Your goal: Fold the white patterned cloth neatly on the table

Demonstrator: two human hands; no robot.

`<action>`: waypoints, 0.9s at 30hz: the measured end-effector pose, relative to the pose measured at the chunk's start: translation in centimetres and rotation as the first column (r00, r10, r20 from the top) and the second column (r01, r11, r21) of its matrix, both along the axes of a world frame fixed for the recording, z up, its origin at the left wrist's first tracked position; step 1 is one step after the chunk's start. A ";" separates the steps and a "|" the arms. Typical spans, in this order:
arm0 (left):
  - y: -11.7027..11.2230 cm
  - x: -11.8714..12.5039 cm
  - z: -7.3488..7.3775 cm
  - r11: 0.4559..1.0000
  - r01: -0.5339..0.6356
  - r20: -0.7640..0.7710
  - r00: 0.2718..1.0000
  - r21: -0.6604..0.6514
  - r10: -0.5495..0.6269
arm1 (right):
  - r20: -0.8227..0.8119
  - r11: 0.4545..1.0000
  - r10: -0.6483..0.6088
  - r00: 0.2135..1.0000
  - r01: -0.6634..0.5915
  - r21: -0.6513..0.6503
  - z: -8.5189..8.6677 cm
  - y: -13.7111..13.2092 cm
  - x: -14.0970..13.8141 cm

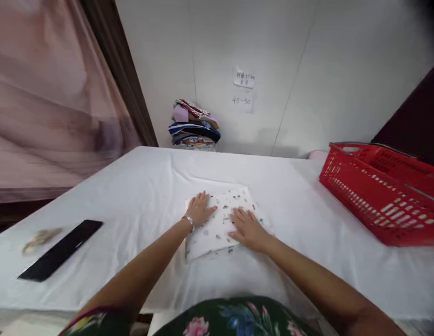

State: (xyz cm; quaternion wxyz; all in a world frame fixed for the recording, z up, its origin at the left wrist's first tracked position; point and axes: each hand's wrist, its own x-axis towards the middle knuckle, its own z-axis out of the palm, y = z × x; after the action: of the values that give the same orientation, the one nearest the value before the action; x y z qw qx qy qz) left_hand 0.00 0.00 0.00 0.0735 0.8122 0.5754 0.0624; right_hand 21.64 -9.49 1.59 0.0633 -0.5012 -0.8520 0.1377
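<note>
A folded white cloth with small dark speckles (pixel 222 219) lies on the white-covered table (pixel 140 186) in front of me. My left hand (pixel 200 208) rests flat on its left part, fingers stretched out. My right hand (pixel 248 228) lies flat on its right part, fingers spread. A bracelet circles my left wrist. Neither hand holds anything.
A red plastic basket (pixel 381 191) sits at the table's right. A flat black object (pixel 61 249) and a small beige item (pixel 40 238) lie at the left. A stack of folded colourful cloths (pixel 195 126) stands against the back wall. A pink curtain (pixel 45 93) hangs at the left.
</note>
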 end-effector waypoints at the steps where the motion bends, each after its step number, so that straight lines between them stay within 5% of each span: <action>1: -1.4 0.0 -0.3 0.998 0.045 0.005 0.999 0.049 -0.045 | 0.006 1.000 0.006 1.000 -0.006 0.012 -0.3 -0.6 -0.2; 5: -5.5 -0.3 -1.7 0.978 0.152 0.019 0.988 0.140 -0.156 | -0.034 1.000 0.014 0.999 -0.014 0.010 -1.1 -2.3 -0.8; 10: -6.2 -0.6 -2.5 0.983 0.149 0.049 0.987 0.103 -0.155 | -0.241 0.984 -0.105 0.965 0.136 0.115 -0.5 -1.5 1.6; 13: -6.0 -0.6 -2.4 0.987 0.144 0.068 0.987 0.077 -0.149 | -0.350 0.878 -0.315 0.882 0.411 0.244 -0.3 0.0 4.5; 16: -6.0 -0.6 -2.3 0.988 0.133 0.091 0.986 0.075 -0.140 | -0.329 0.777 -0.529 0.782 0.603 0.184 -0.4 1.2 6.5; 27: -6.2 -0.7 -1.9 0.987 0.126 0.163 0.977 0.096 -0.141 | -0.122 0.762 -0.634 0.764 0.644 0.075 -1.4 2.5 4.9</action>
State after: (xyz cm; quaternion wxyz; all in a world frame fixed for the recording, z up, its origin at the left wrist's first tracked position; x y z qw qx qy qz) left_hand -0.70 -6.16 -1.86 0.0916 0.8432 0.5080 0.1504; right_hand 26.58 -7.04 0.16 0.1725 -0.7503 -0.6329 0.0818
